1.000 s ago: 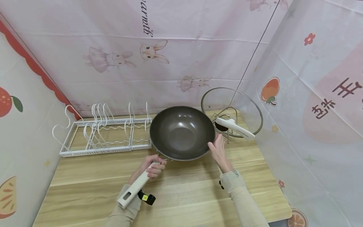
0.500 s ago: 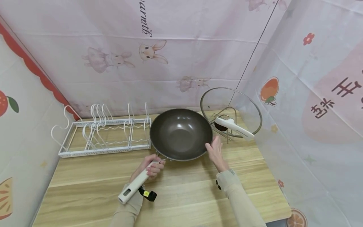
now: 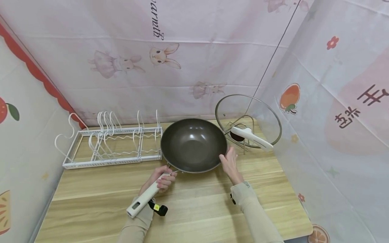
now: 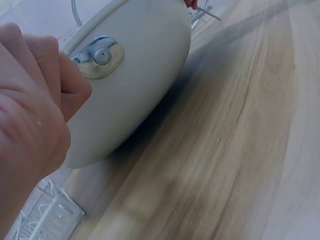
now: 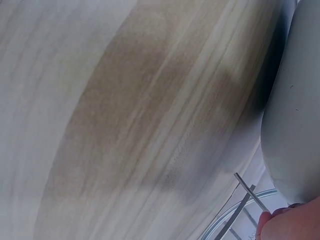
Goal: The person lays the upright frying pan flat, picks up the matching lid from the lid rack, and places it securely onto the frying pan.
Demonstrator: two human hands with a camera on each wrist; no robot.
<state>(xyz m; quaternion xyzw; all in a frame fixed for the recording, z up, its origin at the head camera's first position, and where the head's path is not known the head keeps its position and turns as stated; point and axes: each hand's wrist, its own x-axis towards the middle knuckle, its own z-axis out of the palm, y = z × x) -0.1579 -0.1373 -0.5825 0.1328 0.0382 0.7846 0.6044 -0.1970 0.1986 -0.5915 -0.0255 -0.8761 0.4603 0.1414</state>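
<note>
A wok [image 3: 193, 146] with a dark inside and a pale outside is at the back middle of the table, between a white rack and a glass lid. My left hand [image 3: 163, 178] grips its white handle [image 3: 143, 199] close to the pan. On the right side my right hand [image 3: 230, 165] pinches the rim, its thumb on the near edge and the other fingers mostly hidden behind. In the left wrist view the pale underside [image 4: 145, 65] curves over a dark shadow. Whether the base touches the wood cannot be told.
The white wire rack [image 3: 106, 163] stands on the left, close against the wok. To the right, the glass lid [image 3: 276, 118] with a white handle leans upright in a small wire stand [image 3: 244, 148]. Printed cloth walls [image 3: 194, 71] enclose the wooden table [image 3: 197, 209].
The wok's far rim has come down and its right edge has shifted slightly left, with my right hand following. My left hand keeps its grip on the handle, nearly in place.
</note>
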